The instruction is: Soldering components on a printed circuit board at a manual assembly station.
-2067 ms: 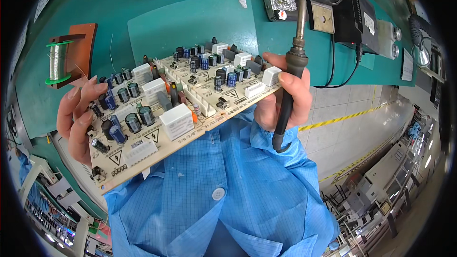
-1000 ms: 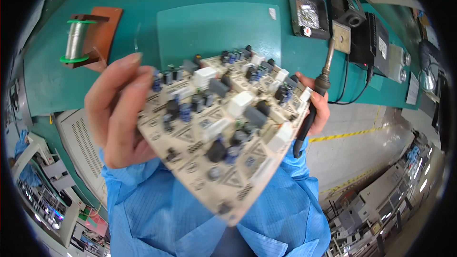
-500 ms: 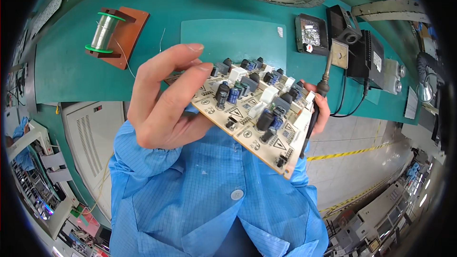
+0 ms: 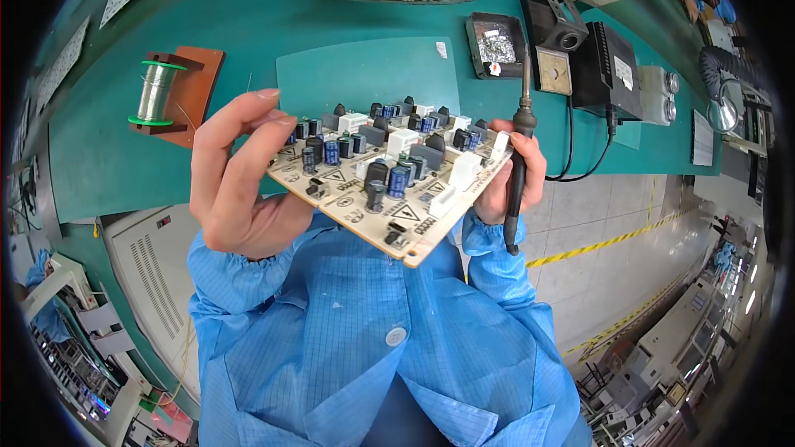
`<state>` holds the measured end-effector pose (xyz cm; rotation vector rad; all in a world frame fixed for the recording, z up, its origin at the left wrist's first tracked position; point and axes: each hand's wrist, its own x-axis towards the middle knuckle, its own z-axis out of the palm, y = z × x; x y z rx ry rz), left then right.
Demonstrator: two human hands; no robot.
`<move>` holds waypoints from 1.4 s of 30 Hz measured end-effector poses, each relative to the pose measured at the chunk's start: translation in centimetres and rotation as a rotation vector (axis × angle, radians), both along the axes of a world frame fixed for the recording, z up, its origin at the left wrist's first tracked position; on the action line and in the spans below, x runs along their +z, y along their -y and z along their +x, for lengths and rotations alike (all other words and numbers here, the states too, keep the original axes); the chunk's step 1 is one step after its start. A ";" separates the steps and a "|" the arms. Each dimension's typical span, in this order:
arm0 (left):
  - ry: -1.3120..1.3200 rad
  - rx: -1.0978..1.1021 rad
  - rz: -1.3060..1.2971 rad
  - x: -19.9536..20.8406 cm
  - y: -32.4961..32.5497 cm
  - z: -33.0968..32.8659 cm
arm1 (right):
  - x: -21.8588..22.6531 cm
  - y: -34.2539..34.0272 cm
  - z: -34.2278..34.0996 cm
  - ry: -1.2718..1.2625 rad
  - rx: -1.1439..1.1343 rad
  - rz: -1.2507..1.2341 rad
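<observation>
A cream circuit board is held up over the near edge of the bench, tilted, one corner toward me. Blue and black capacitors and white connectors crowd its upper face. My left hand grips the board's left edge, thumb underneath. On the other side my right hand holds a soldering iron with a black handle, its metal tip pointing up and away. The fingers of that same hand also support the board's right edge; part of them is hidden behind it.
A solder wire spool sits on a brown stand at left. Beyond the board lies a green mat. At far right are a metal-filled tray, an iron holder with a sponge, and a black soldering station.
The board has turned and levelled somewhat, its near corner shifting left and up. Both hands still hold it. The iron now stands more upright in my right hand. The whole view has shifted slightly.
</observation>
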<state>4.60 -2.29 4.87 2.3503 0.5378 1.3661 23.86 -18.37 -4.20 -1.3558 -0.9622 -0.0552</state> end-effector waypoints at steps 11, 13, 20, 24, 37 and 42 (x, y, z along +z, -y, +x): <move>-0.024 0.096 -0.051 -1.4 -0.5 -1.4 | -0.6 -1.8 -1.8 -0.277 0.008 0.132; -0.030 0.106 -0.044 -1.6 -0.7 -1.7 | -0.8 -2.1 -2.2 -0.350 0.003 -0.004; 0.108 0.100 -0.205 -2.8 -0.8 -2.0 | -0.3 -1.8 -3.2 -0.383 -0.136 0.073; -0.223 0.243 -0.385 -3.4 -1.0 -1.9 | 0.4 -1.2 -3.2 -0.343 -0.080 0.046; -0.213 0.476 -0.311 -9.0 -5.3 -4.5 | -0.5 -0.5 -2.3 -0.005 -0.093 -0.383; -0.039 0.325 -0.800 -4.1 -2.9 -3.5 | 0.8 0.2 -2.0 0.042 0.056 -0.209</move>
